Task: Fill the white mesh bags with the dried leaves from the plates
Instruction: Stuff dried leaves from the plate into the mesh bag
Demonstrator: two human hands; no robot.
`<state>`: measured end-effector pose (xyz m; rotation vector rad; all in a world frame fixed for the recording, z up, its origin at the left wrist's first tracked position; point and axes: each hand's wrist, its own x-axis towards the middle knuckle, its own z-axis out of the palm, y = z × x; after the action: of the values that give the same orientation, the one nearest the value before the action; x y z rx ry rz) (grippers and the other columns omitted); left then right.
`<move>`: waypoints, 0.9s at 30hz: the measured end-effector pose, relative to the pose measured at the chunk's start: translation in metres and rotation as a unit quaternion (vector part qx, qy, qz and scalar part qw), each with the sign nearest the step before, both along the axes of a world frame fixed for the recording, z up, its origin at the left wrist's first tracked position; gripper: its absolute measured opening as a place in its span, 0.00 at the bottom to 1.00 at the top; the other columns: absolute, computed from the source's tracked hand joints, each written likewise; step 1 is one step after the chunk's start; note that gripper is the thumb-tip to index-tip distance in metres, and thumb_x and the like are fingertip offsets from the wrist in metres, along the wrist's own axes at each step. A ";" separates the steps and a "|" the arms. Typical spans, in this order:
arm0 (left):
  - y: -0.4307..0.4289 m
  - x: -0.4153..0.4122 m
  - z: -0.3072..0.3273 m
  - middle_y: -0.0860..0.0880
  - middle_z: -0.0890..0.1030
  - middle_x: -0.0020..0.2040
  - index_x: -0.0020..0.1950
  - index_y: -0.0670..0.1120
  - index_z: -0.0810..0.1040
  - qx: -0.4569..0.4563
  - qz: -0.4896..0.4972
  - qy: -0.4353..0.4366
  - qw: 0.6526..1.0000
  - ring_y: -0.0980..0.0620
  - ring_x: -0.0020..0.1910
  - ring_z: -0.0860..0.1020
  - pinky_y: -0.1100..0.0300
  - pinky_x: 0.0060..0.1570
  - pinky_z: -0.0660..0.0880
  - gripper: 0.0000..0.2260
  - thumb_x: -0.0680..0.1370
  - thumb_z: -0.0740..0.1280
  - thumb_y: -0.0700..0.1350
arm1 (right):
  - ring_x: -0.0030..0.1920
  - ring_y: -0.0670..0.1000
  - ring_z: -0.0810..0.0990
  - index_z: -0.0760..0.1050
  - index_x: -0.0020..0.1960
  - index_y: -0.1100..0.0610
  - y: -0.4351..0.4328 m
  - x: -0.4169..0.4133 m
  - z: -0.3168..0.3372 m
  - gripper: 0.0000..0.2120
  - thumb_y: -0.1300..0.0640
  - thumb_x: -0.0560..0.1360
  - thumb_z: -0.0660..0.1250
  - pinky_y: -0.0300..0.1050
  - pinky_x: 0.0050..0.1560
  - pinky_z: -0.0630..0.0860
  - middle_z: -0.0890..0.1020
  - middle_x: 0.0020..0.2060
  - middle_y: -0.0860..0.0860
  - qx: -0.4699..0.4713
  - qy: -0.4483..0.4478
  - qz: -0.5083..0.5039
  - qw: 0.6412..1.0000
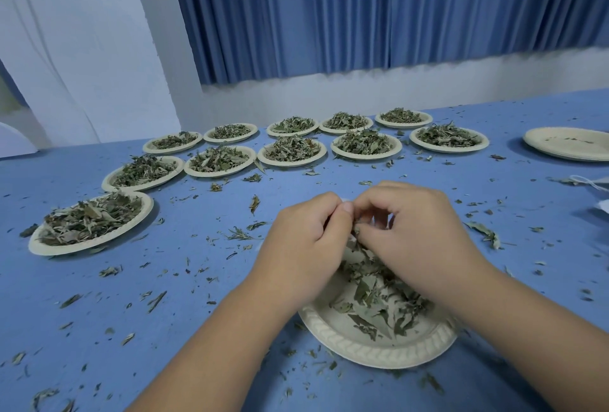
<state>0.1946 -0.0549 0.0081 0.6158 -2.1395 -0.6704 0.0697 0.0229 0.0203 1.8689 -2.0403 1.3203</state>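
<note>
A pale paper plate (362, 350) with a loose heap of dried leaves (372, 306) lies on the blue table right in front of me. Both my hands hover over its far side, fingers curled toward each other. My left hand (306, 247) grips what looks like a white mesh bag (344, 200); only a sliver of it shows between the hands. My right hand (418, 233) pinches a tuft of dried leaves beside the left thumb. The bag's opening and how full it is are hidden by my fingers.
Several plates heaped with dried leaves (92, 222) curve from near left to the far middle (365, 144). A stack of emptied plates (566, 144) sits far right. White bags with strings (593, 184) lie at the right edge. Leaf crumbs litter the blue tabletop (197, 296).
</note>
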 end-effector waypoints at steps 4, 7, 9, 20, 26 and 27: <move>-0.003 0.003 0.002 0.56 0.67 0.25 0.30 0.49 0.65 0.052 0.034 0.037 0.997 0.58 0.27 0.64 0.62 0.28 0.61 0.19 0.81 0.60 0.48 | 0.35 0.40 0.76 0.83 0.50 0.42 0.006 -0.011 0.006 0.11 0.55 0.70 0.73 0.30 0.39 0.69 0.79 0.38 0.38 0.046 -0.111 0.081 0.989; -0.002 0.004 0.005 0.56 0.68 0.26 0.30 0.48 0.66 0.093 0.045 0.075 0.992 0.57 0.27 0.65 0.64 0.28 0.62 0.18 0.80 0.60 0.50 | 0.37 0.42 0.76 0.80 0.52 0.39 0.009 -0.018 0.010 0.13 0.47 0.68 0.71 0.37 0.43 0.71 0.78 0.43 0.40 0.025 -0.141 0.079 0.987; -0.001 0.005 0.007 0.55 0.67 0.26 0.30 0.48 0.66 0.124 0.046 0.095 0.987 0.56 0.29 0.66 0.63 0.31 0.65 0.18 0.81 0.60 0.50 | 0.39 0.42 0.75 0.75 0.53 0.38 0.010 -0.019 0.009 0.20 0.40 0.63 0.71 0.37 0.43 0.70 0.74 0.46 0.38 0.037 -0.117 0.059 0.991; 0.002 0.006 0.008 0.57 0.67 0.26 0.31 0.49 0.66 0.141 0.030 0.114 0.983 0.56 0.29 0.68 0.65 0.29 0.64 0.17 0.80 0.60 0.50 | 0.39 0.42 0.78 0.78 0.47 0.48 0.003 -0.008 -0.001 0.14 0.64 0.69 0.75 0.30 0.41 0.74 0.76 0.43 0.43 -0.012 -0.074 0.043 0.996; 0.005 0.002 0.006 0.53 0.69 0.28 0.32 0.46 0.66 0.129 0.017 0.078 0.988 0.54 0.31 0.69 0.54 0.35 0.68 0.18 0.80 0.60 0.50 | 0.38 0.43 0.79 0.81 0.38 0.48 0.003 -0.006 -0.001 0.11 0.63 0.66 0.77 0.32 0.40 0.75 0.81 0.35 0.45 -0.039 -0.111 0.064 0.991; 0.005 0.002 0.006 0.53 0.69 0.28 0.32 0.47 0.67 0.130 0.014 0.077 0.988 0.52 0.32 0.69 0.50 0.35 0.69 0.17 0.80 0.60 0.50 | 0.37 0.43 0.79 0.80 0.38 0.48 0.002 -0.006 -0.001 0.11 0.63 0.66 0.77 0.32 0.40 0.75 0.81 0.35 0.45 -0.042 -0.121 0.062 0.990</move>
<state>0.1964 -0.0498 0.0140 0.7065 -1.9118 -0.9602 0.0642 0.0249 0.0192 1.9102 -1.9617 1.7137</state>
